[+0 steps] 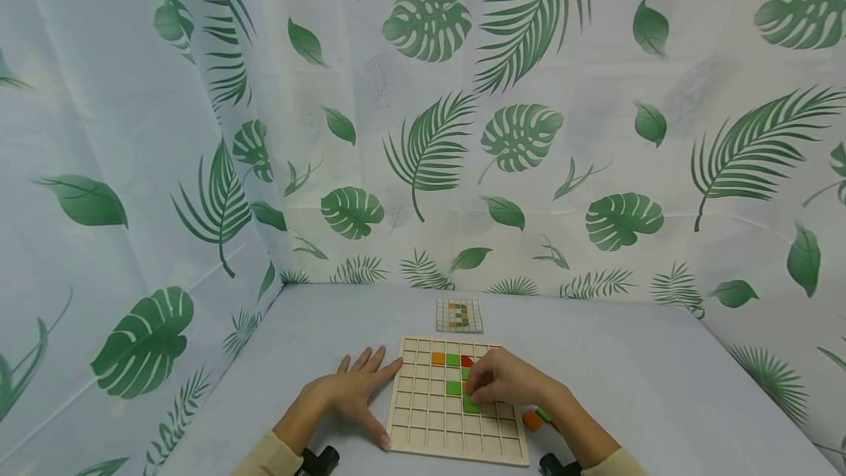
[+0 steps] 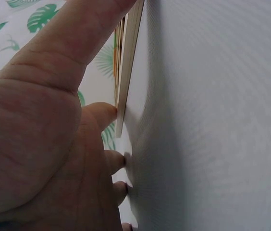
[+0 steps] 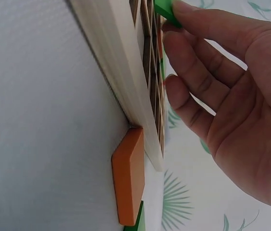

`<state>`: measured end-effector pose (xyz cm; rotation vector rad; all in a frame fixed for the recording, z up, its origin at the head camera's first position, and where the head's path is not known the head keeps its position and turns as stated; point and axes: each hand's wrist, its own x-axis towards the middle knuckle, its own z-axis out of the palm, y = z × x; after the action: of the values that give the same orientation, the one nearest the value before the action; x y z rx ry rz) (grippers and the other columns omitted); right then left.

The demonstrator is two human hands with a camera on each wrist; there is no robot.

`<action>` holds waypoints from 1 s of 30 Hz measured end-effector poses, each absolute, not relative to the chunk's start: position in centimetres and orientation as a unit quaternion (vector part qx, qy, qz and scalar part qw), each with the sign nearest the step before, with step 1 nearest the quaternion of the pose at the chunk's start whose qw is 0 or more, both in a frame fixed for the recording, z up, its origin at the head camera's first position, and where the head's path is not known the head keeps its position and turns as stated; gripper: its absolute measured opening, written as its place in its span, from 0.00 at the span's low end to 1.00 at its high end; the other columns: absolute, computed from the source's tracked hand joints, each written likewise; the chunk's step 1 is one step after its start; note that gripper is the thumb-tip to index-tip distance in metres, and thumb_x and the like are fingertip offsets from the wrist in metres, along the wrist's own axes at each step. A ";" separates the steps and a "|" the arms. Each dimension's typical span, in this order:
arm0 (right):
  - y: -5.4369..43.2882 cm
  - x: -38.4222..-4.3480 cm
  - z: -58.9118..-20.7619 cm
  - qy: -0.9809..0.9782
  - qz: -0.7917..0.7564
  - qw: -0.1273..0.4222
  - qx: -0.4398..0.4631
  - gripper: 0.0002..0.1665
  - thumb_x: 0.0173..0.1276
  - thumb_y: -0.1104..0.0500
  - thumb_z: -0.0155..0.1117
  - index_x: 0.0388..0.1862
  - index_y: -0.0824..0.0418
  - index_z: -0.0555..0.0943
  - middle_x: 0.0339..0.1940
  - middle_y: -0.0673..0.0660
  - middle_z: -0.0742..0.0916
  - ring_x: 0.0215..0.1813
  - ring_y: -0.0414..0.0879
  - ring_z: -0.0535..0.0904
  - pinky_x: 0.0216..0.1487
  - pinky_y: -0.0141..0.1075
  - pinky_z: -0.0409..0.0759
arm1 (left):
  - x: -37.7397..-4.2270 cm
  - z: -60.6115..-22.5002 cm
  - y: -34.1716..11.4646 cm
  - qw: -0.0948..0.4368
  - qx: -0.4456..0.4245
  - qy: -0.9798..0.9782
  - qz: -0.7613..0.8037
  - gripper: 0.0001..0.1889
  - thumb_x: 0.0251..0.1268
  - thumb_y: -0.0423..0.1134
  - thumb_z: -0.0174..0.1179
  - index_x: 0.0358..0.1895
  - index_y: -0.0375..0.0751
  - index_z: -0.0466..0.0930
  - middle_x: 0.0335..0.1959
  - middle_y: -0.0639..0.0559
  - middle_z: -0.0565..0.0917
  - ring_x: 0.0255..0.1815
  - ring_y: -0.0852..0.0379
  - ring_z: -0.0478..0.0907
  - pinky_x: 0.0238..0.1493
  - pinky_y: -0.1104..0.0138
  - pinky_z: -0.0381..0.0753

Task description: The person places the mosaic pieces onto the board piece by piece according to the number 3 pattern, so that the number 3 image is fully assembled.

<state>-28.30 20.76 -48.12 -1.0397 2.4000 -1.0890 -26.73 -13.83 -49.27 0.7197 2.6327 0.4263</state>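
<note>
A pale wooden grid board (image 1: 423, 424) lies on the table in front of me. In its cells sit an orange tile (image 1: 438, 358), a green tile (image 1: 452, 359), a partly hidden red tile (image 1: 466, 361) and another green tile (image 1: 453, 388), with more tiles partly behind my right hand. My left hand (image 1: 346, 394) spreads its fingers along the left side, thumb at the near corner and index fingertip touching the edge. Over the board's right half, my right hand (image 1: 509, 379) pinches a green square tile (image 3: 165, 10) between thumb and fingers, low at a cell.
Beyond the board lies a small card (image 1: 441, 320) printed with a coloured grid pattern. Right of the board, partly under my right forearm, are a loose orange tile (image 1: 532, 420) and a green one (image 1: 543, 414). A leaf-patterned curtain (image 1: 562, 255) stands behind the table.
</note>
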 end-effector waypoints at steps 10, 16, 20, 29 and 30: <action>20.6 -28.1 -47.8 0.844 -0.380 0.171 -0.339 0.06 0.61 0.65 0.79 0.36 0.57 0.90 0.32 0.50 0.90 0.31 0.35 0.80 0.34 0.28 0.80 | -26.8 -49.3 -13.8 0.189 0.255 0.937 0.148 0.69 0.38 0.72 0.79 0.86 0.62 0.47 0.88 0.41 0.42 0.88 0.35 0.36 0.79 0.30 0.37; 20.5 -28.0 -47.8 0.852 -0.368 0.168 -0.331 0.08 0.59 0.65 0.80 0.36 0.57 0.90 0.32 0.51 0.89 0.30 0.35 0.78 0.32 0.28 0.79 | -26.8 -49.3 -13.7 0.189 0.252 0.938 0.147 0.69 0.38 0.73 0.79 0.86 0.63 0.47 0.88 0.41 0.43 0.88 0.35 0.36 0.79 0.30 0.37; 20.5 -28.0 -47.8 0.854 -0.364 0.172 -0.330 0.09 0.58 0.65 0.81 0.36 0.56 0.90 0.32 0.52 0.89 0.30 0.35 0.78 0.32 0.28 0.79 | -26.9 -49.4 -13.7 0.189 0.253 0.937 0.149 0.69 0.38 0.72 0.79 0.86 0.62 0.47 0.88 0.41 0.42 0.88 0.35 0.35 0.79 0.30 0.36; 20.4 -28.0 -47.9 0.860 -0.349 0.160 -0.338 0.08 0.57 0.64 0.82 0.35 0.56 0.92 0.32 0.50 0.91 0.30 0.33 0.79 0.32 0.28 0.80 | -26.8 -49.4 -13.8 0.188 0.258 0.935 0.152 0.70 0.38 0.72 0.79 0.86 0.62 0.47 0.88 0.41 0.42 0.88 0.35 0.35 0.79 0.30 0.36; 20.4 -28.1 -48.0 0.861 -0.346 0.159 -0.337 0.08 0.57 0.64 0.82 0.35 0.55 0.92 0.32 0.49 0.91 0.30 0.33 0.79 0.32 0.28 0.80 | -26.8 -49.5 -13.8 0.189 0.258 0.935 0.153 0.70 0.38 0.72 0.79 0.86 0.62 0.47 0.88 0.41 0.42 0.88 0.35 0.35 0.79 0.30 0.36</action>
<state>-28.07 20.41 -47.97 -0.9631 2.4613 -0.9892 -26.82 -13.85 -49.47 0.7253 2.6300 0.4293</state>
